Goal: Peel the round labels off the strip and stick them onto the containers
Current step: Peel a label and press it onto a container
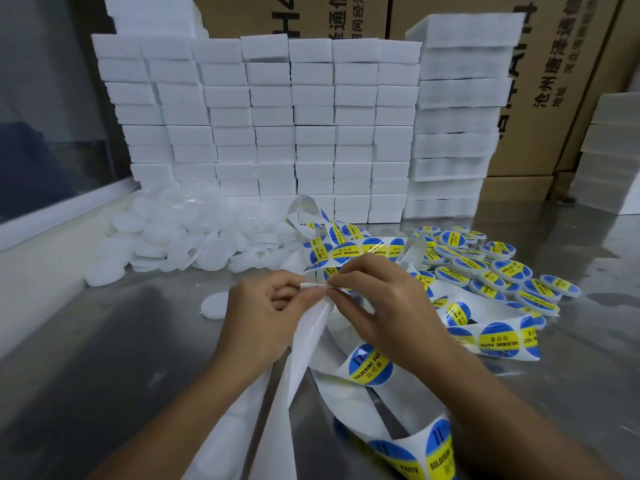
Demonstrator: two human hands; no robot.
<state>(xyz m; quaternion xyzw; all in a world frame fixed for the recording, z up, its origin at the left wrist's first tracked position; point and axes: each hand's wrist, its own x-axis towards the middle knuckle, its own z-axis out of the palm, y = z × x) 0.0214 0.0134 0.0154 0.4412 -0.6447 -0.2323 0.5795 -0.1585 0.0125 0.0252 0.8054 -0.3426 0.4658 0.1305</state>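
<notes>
Cool overhead light is glaring off the steel table [104, 341] left of the hands; frame edges are bowing and blurring.

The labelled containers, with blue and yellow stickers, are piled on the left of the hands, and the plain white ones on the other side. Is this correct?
Not quite: the sides are swapped. In the head view, the labelled containers are piled to the right of the hands, and the plain white containers lie on the left. Both hands, left hand and right hand, pinch the label strip between the piles.

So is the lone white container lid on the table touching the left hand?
Apart. The head view shows bare steel table between the lone white lid and the left hand, which pinches the label strip.
</notes>
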